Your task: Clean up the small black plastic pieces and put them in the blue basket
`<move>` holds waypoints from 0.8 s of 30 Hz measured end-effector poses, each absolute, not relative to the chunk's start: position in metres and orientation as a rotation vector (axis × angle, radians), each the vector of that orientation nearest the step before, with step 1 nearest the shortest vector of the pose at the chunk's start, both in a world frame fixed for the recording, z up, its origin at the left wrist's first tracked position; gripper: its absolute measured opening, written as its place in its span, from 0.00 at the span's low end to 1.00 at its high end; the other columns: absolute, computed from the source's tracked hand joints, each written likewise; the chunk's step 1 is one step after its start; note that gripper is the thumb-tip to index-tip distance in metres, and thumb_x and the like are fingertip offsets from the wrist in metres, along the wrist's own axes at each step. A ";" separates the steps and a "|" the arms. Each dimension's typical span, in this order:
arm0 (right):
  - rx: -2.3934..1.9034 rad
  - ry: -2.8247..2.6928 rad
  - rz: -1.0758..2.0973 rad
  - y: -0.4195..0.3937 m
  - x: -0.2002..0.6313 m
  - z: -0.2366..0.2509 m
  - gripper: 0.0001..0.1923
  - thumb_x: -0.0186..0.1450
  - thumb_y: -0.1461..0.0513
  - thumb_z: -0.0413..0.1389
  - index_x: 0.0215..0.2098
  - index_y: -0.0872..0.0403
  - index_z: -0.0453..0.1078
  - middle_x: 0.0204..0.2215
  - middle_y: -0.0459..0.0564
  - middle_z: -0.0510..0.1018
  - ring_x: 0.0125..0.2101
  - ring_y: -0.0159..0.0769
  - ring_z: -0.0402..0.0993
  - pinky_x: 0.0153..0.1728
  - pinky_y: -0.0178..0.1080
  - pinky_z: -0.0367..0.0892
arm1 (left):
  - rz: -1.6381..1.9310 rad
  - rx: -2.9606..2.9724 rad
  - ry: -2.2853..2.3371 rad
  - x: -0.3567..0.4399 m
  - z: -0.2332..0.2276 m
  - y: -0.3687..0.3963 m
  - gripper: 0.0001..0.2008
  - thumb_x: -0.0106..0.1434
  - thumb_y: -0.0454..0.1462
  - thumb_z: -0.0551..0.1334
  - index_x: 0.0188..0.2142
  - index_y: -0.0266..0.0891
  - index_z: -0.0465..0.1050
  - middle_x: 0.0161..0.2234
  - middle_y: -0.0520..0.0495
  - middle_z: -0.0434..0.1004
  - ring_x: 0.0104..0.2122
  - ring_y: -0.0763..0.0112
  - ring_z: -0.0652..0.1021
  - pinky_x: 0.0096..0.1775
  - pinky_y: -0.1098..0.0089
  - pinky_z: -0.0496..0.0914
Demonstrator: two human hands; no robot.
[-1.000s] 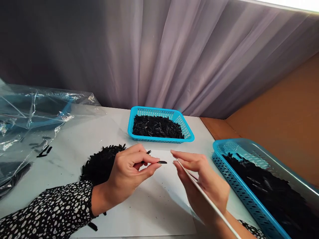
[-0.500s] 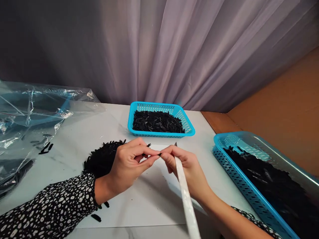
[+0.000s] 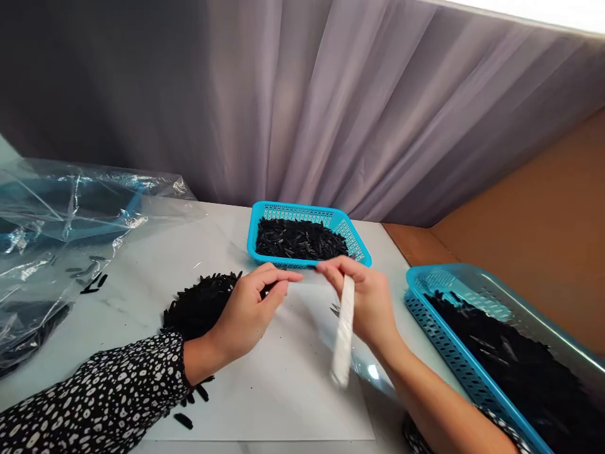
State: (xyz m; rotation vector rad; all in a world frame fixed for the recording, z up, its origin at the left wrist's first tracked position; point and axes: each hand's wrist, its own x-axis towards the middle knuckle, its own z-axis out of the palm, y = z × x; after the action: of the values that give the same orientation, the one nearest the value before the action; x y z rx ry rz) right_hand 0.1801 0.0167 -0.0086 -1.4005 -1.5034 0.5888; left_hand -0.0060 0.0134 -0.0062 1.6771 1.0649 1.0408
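Observation:
My left hand [image 3: 248,309] is over the white board, beside a heap of small black strips [image 3: 198,309]. Its index finger stretches right, apart from the thumb, and a bit of black strip [image 3: 267,290] shows between them in the curled fingers. My right hand [image 3: 368,296] grips a slim pointed tool with a white wrapped handle [image 3: 345,334]. The handle hangs below the hand, and the dark tip is mostly hidden. Thumb and index of this hand meet in front of the small blue basket [image 3: 366,258], which holds many black strips; whether they pinch anything is unclear.
A larger blue basket [image 3: 411,284] with dark pieces and clear plastic over it stands at right. Clear plastic bags [image 3: 61,208] lie at left, near a few loose strips [image 3: 94,287]. Grey pointed tips [image 3: 334,309] show below my right hand. A grey curtain [image 3: 302,113] hangs behind.
My hands have come apart from their shared pinch on a small black strip. The right hand has risen toward the small basket, and the white handle has swung with it. The view has tilted slightly up.

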 end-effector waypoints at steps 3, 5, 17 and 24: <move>-1.503 -1.503 0.313 0.053 0.189 -0.007 0.19 0.63 0.50 0.56 0.30 0.54 0.80 0.21 0.50 0.79 0.23 0.38 0.70 0.29 0.40 0.61 | 0.928 1.540 1.045 -0.006 -0.009 0.014 0.13 0.68 0.36 0.54 0.45 0.39 0.76 0.30 0.51 0.69 0.22 0.77 0.62 0.23 0.73 0.55; -1.494 -1.506 0.300 0.067 0.191 -0.008 0.21 0.63 0.48 0.55 0.34 0.54 0.81 0.26 0.53 0.82 0.26 0.41 0.73 0.31 0.41 0.63 | 0.911 1.502 1.025 -0.006 -0.011 0.014 0.12 0.68 0.37 0.53 0.47 0.39 0.72 0.30 0.52 0.69 0.21 0.78 0.60 0.23 0.73 0.54; -1.123 -1.301 1.306 -0.005 0.166 -0.019 0.14 0.59 0.51 0.65 0.27 0.54 0.76 0.23 0.47 0.77 0.22 0.31 0.66 0.25 0.35 0.65 | 0.843 1.554 0.955 -0.005 -0.005 0.006 0.04 0.70 0.38 0.53 0.43 0.42 0.61 0.30 0.54 0.74 0.25 0.75 0.68 0.27 0.71 0.57; -1.056 -1.190 1.385 -0.007 0.169 -0.026 0.10 0.60 0.55 0.65 0.32 0.53 0.78 0.23 0.46 0.78 0.25 0.32 0.71 0.30 0.37 0.68 | 0.866 1.505 0.933 -0.005 -0.008 0.007 0.04 0.69 0.39 0.56 0.41 0.42 0.62 0.29 0.53 0.75 0.29 0.72 0.73 0.30 0.70 0.60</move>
State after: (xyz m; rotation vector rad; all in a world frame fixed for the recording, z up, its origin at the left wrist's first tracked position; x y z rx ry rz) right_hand 0.1688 -0.0066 -0.0260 -1.0556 -1.1903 1.3849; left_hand -0.0045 0.0072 -0.0076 1.5048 0.9326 0.8655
